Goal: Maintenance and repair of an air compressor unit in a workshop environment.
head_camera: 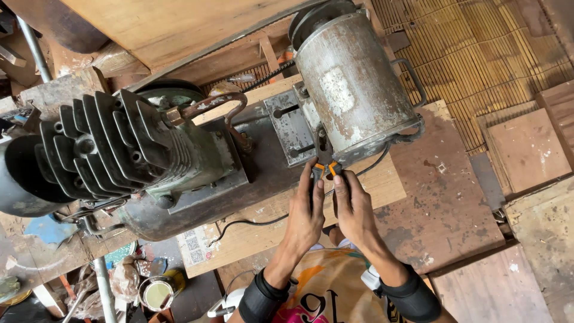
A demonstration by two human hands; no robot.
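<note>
I have both hands on the pliers [324, 160]: left hand [306, 212] and right hand [353, 209] each closed round a handle (orange-tipped), the nose at the motor [353, 78] base.

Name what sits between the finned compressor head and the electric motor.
In the head view, a bent copper pipe and slotted steel mounting plate lie between compressor head and motor.
</note>
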